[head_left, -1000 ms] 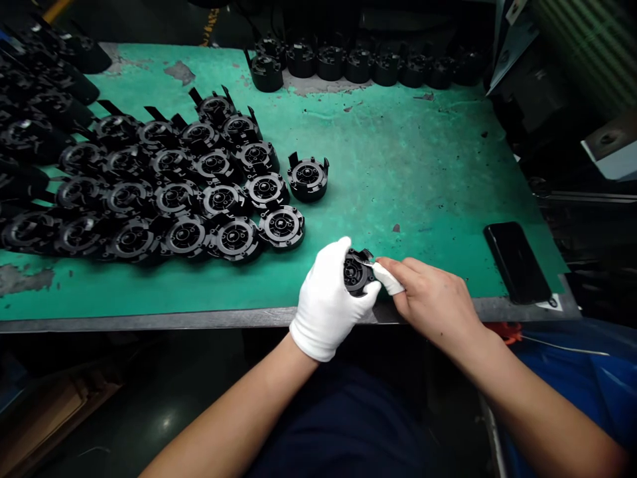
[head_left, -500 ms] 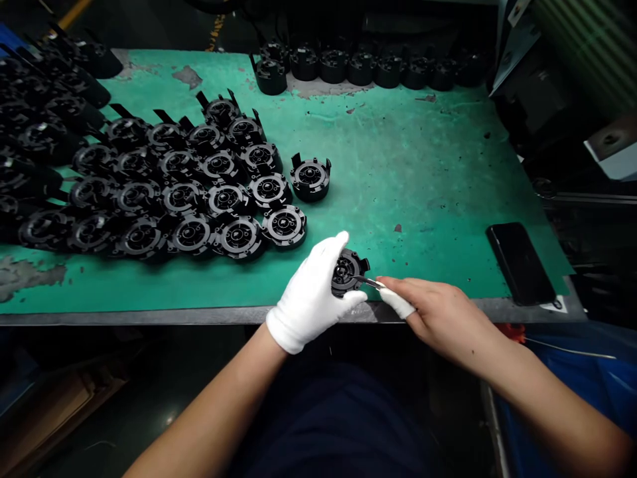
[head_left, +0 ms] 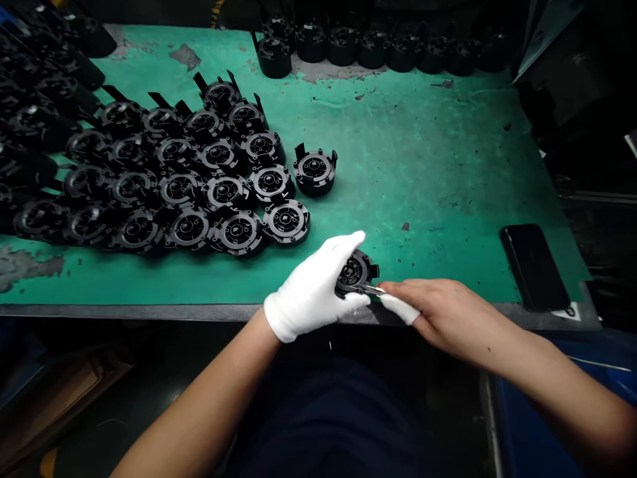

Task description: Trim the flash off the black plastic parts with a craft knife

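My left hand [head_left: 311, 292] grips a black part [head_left: 354, 271], right hand [head_left: 442, 315] pinches a blade [head_left: 373, 289] at 5 o'clock; slipping may cut me.

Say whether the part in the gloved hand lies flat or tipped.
Tipped: left hand holds the part on edge, its ribbed face toward the right hand's blade.

Left half: black round parts [head_left: 189, 186] in packed rows, touching one another; no gap for a hand between them.
Right of the rows: stray part [head_left: 314, 171], standing alone, just beside them.
Far edge: black housings [head_left: 378, 50] in a line from middle to right.
Centre and right: bare green mat [head_left: 423, 153], a wide open passage.
Near right corner: phone [head_left: 535, 265], lying flat.
Near edge, middle: left hand [head_left: 313, 292] clasping the held part [head_left: 355, 272], right hand [head_left: 442, 312] pinching a thin blade [head_left: 373, 289]; this spot is blocked.
Near left: narrow bare strip between rows and table edge.
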A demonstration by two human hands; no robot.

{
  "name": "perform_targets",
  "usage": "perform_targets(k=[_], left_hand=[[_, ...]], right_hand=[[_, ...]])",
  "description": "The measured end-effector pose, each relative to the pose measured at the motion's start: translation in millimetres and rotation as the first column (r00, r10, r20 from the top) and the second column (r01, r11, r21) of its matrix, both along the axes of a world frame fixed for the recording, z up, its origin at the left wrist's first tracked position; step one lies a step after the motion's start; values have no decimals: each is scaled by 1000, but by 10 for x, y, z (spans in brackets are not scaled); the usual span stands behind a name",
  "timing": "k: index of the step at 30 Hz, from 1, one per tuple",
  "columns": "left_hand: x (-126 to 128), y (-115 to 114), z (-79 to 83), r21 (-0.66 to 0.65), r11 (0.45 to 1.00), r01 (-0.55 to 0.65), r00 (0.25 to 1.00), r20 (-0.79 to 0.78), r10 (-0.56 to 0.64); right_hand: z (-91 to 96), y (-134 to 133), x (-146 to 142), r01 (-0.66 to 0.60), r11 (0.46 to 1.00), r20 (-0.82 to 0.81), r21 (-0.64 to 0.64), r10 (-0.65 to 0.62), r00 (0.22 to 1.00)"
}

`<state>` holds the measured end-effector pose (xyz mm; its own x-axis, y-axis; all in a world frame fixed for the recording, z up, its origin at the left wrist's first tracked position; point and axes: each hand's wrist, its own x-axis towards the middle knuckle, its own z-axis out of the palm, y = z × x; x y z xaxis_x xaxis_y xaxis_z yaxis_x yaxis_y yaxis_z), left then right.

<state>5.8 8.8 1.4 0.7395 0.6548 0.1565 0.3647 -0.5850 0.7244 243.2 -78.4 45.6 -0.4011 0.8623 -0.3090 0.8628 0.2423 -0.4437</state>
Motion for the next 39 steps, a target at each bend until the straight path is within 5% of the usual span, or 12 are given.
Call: perform_targets(k=[8, 16, 19, 21, 23, 25, 27, 29, 33, 39], left_hand=[[-9, 48, 0, -40, 998, 41, 999, 14, -40], [-20, 93, 19, -28, 998, 59, 998, -13, -59], [-16, 79, 23, -23, 997, 71, 997, -23, -72], [-1, -9, -4, 10, 1000, -17, 1000, -18, 17], [19, -152, -53, 56, 976, -208, 978, 2, 208], [33, -303, -107, 85, 919, -386, 922, 15, 386], [31, -408, -143, 85, 891, -447, 894, 3, 448], [19, -445, -151, 73, 888, -454, 890, -12, 456], [8, -419, -119, 73, 886, -457, 887, -39, 461], [29, -439, -128, 99, 886, -452, 887, -53, 459]], right_hand=[[-69, 55, 6, 8, 996, 1, 87, -8, 1000], [63, 254, 20, -121, 991, 64, -48, 124, 990], [133, 367, 82, -137, 986, -56, -90, 133, 990], [141, 330, 92, -42, 984, -218, -175, 3, 976], [89, 154, 15, 154, 928, -373, -339, -283, 883], [-23, -127, -173, 298, 757, -459, -582, -608, 649], [-154, -413, -443, 245, 543, -445, -803, -820, 360], [-259, -603, -708, 174, 436, -404, -883, -895, 191], [-339, -659, -926, 120, 416, -408, -901, -909, 84], [-214, -683, -889, 66, 504, -493, -861, -860, 133]])
